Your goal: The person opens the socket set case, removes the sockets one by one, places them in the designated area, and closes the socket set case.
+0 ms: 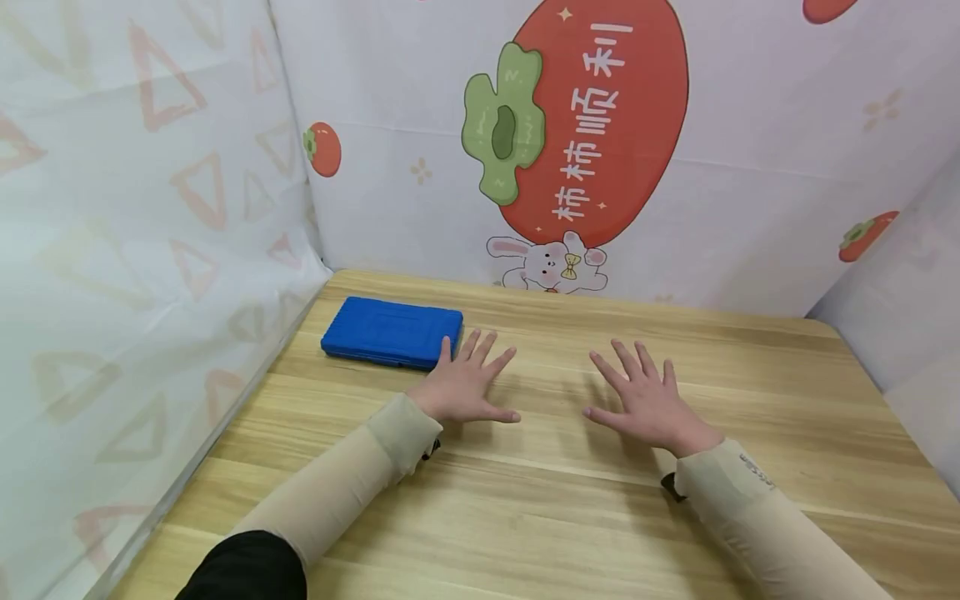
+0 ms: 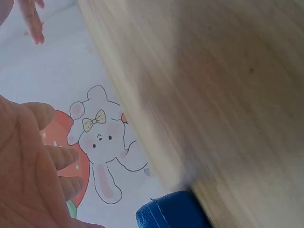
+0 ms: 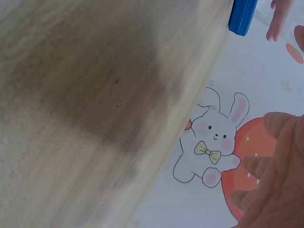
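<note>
Left wrist: blue case [image 2: 173,211] partly visible

Box [image 1: 390,327] on table [image 1: 525,517], back left

Found matt, ridged plastic on blue case [image 1: 390,327]. Noted smooth, low-sheen wood grain across table [image 1: 540,517]; creased, faintly glossy sheeting [image 1: 112,275] on side wall; matt cloth on sleeves [image 1: 330,496].

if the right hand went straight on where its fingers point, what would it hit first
Most likely the backdrop, around the printed rabbit. No object shows between it and the right hand, though depth is hard to judge.
</note>
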{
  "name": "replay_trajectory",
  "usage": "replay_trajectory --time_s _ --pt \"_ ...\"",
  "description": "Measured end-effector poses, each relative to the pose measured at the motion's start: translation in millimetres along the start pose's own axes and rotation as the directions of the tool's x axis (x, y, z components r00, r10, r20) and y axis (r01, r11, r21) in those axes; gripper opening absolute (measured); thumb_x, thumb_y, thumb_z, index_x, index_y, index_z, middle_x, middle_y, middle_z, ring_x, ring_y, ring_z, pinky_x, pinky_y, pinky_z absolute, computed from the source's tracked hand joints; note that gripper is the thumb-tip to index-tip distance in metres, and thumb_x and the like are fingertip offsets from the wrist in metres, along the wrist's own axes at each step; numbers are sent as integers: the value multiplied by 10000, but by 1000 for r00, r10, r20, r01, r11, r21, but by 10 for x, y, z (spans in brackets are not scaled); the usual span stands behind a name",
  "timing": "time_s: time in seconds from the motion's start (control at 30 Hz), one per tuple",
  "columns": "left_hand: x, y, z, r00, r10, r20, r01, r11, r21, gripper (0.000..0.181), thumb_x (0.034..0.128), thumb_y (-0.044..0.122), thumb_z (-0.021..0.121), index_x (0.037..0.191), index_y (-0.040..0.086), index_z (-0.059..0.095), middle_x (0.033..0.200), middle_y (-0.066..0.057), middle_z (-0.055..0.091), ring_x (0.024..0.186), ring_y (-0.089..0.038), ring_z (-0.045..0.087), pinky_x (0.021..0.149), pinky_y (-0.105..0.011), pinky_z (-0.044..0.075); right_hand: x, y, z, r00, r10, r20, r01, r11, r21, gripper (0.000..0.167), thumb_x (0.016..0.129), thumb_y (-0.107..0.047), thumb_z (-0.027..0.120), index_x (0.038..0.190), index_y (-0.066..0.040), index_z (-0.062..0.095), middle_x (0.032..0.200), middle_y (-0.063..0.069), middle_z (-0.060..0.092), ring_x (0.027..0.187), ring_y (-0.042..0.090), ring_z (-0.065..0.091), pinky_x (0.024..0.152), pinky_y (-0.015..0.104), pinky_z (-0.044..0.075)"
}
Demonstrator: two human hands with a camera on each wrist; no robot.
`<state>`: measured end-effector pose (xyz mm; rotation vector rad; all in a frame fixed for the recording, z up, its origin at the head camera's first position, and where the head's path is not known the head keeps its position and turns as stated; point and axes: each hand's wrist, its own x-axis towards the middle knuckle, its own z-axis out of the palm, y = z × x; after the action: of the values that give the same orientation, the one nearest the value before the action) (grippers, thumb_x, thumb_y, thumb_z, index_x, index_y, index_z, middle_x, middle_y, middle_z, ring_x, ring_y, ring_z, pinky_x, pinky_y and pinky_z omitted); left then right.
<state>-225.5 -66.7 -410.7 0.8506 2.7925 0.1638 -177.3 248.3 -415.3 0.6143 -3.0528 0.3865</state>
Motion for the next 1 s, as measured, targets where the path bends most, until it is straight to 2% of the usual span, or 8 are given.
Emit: replay_trajectory --time_s 0.27,0.5,0.73,0.9,1.0 --pt "69 -159 -67 999 -33 -31 32 998 -48 1034 896 756 594 1681 261 138 1729 -135 54 1573 -378 -23 1178 -701 14 162 -44 -29 999 30 24 -29 1000 -10 873 964 -621 603 1633 -132 329 1668 252 161 1504 564 57 1063 834 40" --pt "96 -391 -227 994 -92 -53 85 989 -125 1010 927 723 575 1682 209 144 1719 -167 87 1572 -382 17 1196 -673 52 402 -113 -62 997 37 63 -42 996 80 837 990 -571 593 1630 -102 325 1652 264 190 1500 550 98 1083 810 104" --pt "-5 -817 -347 987 -133 -94 105 961 -256 940 982 595 591 1669 107 173 1693 -226 148 1543 -447 128 1190 -658 163 740 -247 -36 994 31 103 -49 982 182 821 994 -526 602 1624 -81 323 1632 276 251 1491 510 187 1086 779 211" --pt "-104 -1132 -425 979 -176 -100 132 931 -341 920 1011 561 564 1670 87 130 1688 -244 142 1533 -476 122 1173 -684 173 963 -358 -39 990 27 141 -65 961 270 801 1009 -484 594 1625 -58 310 1624 295 273 1488 504 226 1113 750 221" --pt "-155 -1298 -456 975 -200 -100 147 911 -386 909 1028 544 548 1669 75 104 1686 -259 130 1529 -492 107 1171 -685 172 1089 -422 -35 990 8 143 -53 948 315 787 1019 -464 583 1617 -29 312 1616 294 299 1487 490 250 1147 693 235"
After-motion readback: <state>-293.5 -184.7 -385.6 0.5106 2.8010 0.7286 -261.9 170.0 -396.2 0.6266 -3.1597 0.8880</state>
